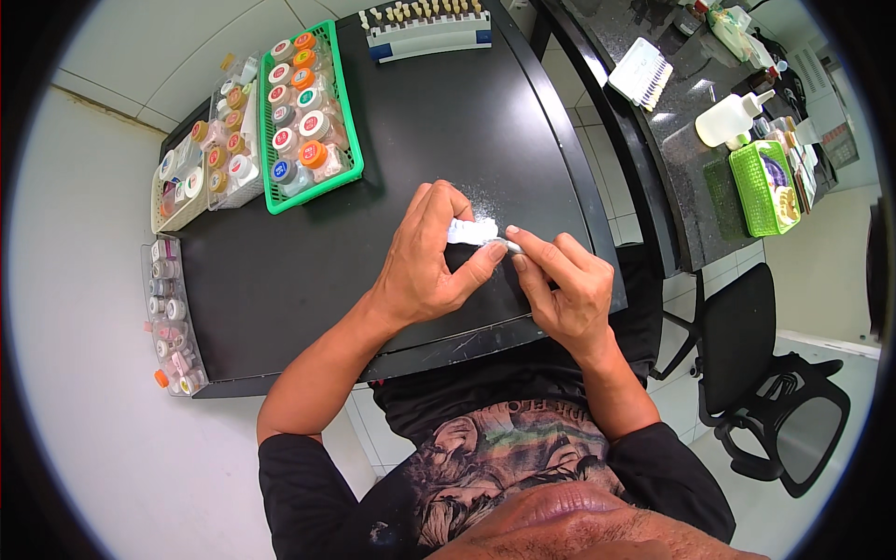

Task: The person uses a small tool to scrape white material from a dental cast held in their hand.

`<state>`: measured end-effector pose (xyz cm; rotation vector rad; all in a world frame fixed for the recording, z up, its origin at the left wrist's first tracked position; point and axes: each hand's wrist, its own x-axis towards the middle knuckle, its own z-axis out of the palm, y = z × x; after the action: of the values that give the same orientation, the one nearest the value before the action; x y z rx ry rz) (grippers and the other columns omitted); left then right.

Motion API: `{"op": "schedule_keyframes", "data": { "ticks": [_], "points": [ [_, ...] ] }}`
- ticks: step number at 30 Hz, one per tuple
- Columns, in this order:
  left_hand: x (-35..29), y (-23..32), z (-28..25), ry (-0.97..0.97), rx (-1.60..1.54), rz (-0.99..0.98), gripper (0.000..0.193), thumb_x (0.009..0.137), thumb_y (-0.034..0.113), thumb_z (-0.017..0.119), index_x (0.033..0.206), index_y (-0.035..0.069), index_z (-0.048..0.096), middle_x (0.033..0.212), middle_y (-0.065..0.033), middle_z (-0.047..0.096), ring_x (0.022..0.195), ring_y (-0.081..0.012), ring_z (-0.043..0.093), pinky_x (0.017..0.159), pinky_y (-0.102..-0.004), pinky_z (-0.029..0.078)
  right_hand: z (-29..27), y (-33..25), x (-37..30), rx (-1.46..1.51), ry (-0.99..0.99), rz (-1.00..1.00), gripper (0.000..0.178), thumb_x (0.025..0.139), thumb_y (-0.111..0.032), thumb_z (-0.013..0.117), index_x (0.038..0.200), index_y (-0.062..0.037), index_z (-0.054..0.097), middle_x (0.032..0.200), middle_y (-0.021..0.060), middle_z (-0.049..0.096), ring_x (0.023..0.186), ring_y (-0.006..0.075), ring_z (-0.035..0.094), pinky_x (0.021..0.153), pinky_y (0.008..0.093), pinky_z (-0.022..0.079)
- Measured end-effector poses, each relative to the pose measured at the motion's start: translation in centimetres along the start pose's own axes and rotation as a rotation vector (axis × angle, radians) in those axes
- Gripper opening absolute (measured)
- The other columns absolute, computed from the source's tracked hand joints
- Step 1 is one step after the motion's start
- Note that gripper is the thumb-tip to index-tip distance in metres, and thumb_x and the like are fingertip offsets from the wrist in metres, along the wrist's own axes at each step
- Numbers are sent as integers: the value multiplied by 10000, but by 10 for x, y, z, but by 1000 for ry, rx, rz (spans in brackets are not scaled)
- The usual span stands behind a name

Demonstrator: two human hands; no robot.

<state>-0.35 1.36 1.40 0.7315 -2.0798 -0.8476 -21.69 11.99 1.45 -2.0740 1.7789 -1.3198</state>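
My left hand is closed round a small white, uneven piece that looks like a plaster dental cast, held over the black table. Between the thumb and fingers of my right hand is a slim pale-grey tool, its end close against the cast and my left thumb. Most of the tool is hidden by my fingers, so its exact kind does not show. White powder lies scattered on the tabletop just beyond the cast.
On the black table stand a green basket of lidded jars, a paler jar basket, a clear jar rack and a tooth shade guide. Right, a dark counter bears a white squeeze bottle and lime basket. A chair stands below.
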Motion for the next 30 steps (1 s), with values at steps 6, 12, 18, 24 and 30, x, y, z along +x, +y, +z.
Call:
{"op": "schedule_keyframes", "data": {
  "ticks": [6, 12, 18, 24, 30],
  "points": [
    [-1, 0, -2, -29, -8, 8, 431, 1011, 268, 876, 1188, 14, 576, 1089, -142, 576, 1000, -320, 570, 846, -451, 494, 0, 1, -1, 13, -14, -2, 378, 944, -89, 921, 1319, -134, 896, 762, 33, 543, 560, 216, 567, 555, 402, 465],
    [-1, 1, -2, -33, -4, 20, 424, 1008, 256, 871, 1192, 15, 574, 1092, -143, 576, 1001, -322, 571, 846, -452, 496, 0, 1, -1, 10, -17, -9, 373, 939, -92, 919, 1309, -133, 898, 761, 33, 547, 560, 217, 571, 556, 402, 469],
    [0, 2, -3, -44, 3, 5, 425, 1014, 266, 876, 1189, 15, 581, 1084, -139, 582, 997, -322, 571, 845, -456, 500, 0, 1, 0, 6, -11, -9, 370, 939, -92, 919, 1306, -137, 901, 761, 31, 551, 562, 218, 573, 558, 402, 473],
    [-2, 0, -1, -38, 5, -3, 375, 1029, 240, 869, 1157, 32, 584, 1081, -128, 582, 989, -303, 566, 888, -427, 488, 1, 0, 1, -15, -5, -11, 373, 957, -101, 929, 1327, -140, 900, 761, 31, 546, 564, 215, 564, 560, 403, 470],
    [-2, 1, -1, -32, 17, -9, 385, 1026, 255, 868, 1153, 30, 583, 1073, -128, 580, 986, -301, 562, 882, -423, 484, 0, -1, 2, -34, -2, -13, 375, 963, -107, 932, 1335, -142, 900, 758, 31, 543, 563, 213, 560, 558, 403, 465]
  ]
}}
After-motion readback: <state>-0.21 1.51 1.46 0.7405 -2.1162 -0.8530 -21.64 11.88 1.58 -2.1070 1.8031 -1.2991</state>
